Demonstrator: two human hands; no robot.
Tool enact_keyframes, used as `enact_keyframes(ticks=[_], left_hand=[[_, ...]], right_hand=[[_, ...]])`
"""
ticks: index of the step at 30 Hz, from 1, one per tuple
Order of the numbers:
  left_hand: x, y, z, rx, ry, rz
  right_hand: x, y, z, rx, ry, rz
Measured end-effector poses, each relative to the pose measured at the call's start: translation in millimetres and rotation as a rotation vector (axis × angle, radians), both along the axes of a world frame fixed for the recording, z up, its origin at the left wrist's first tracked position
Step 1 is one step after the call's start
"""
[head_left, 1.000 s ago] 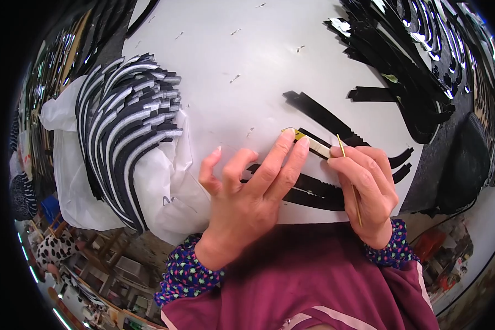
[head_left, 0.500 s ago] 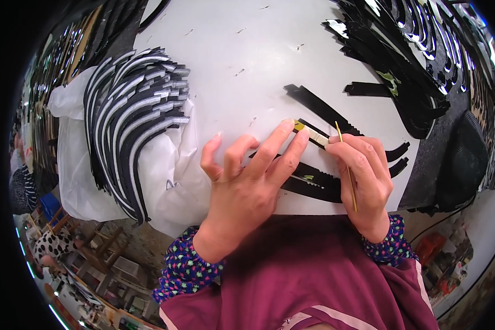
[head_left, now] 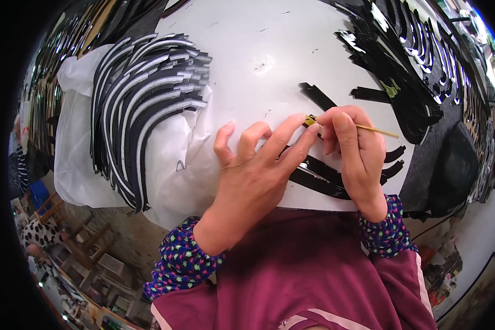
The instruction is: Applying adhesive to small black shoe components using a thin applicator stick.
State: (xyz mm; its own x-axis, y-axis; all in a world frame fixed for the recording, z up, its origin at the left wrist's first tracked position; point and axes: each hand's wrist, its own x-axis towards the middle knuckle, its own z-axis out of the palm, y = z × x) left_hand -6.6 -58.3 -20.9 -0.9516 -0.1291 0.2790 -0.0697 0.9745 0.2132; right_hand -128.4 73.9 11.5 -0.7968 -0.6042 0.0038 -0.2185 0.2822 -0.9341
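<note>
My left hand [head_left: 258, 170] lies spread on the white tabletop [head_left: 247, 49], index and middle fingertips pressing beside a small yellow patch [head_left: 310, 120] on a slim black strip. My right hand [head_left: 357, 154] is closed, pinching a thin brass-coloured stick [head_left: 379, 131] that points out to the right. Its fingertips meet the strip right beside the yellow patch, and they hide most of it. Just beyond lies another black strip [head_left: 316, 94]. Under and between my hands rest curved black strips [head_left: 319, 180] with notched edges.
On the left, a pile of curved black-and-white strips [head_left: 148, 99] sits on crumpled white plastic sheeting [head_left: 170, 159]. More glossy black strips [head_left: 390, 71] are heaped at the far right. A dark mesh bag [head_left: 456, 159] hangs by the right edge. Wooden stools [head_left: 85, 242] stand at lower left.
My right hand has moved up and left to the yellow patch and turned, so the stick swung from upright to pointing right. The pale part of the strip is now covered. My left hand keeps pressing.
</note>
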Motion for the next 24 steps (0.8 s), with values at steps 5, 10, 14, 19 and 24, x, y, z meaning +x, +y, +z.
enact_keyframes(ticks=[5,10,14,19,24], left_hand=[[-0.5,1.5,-2.0,0.023,0.03,0.023],[0.1,1.9,-2.1,0.041,0.029,0.031],[-0.1,1.9,-2.0,0.038,0.028,0.032],[0.6,1.8,-1.9,0.031,0.021,0.033],[0.0,2.5,-2.2,0.044,0.017,0.025]], right_hand=[[-0.9,-4.4,-9.9,0.057,0.134,0.029],[-1.4,-4.3,-14.6,0.04,0.217,0.061],[-2.1,-3.5,-14.9,0.066,0.269,0.042],[-4.1,-3.7,-12.7,0.042,0.233,0.097],[-2.0,-4.4,-13.2,0.048,0.274,0.066]])
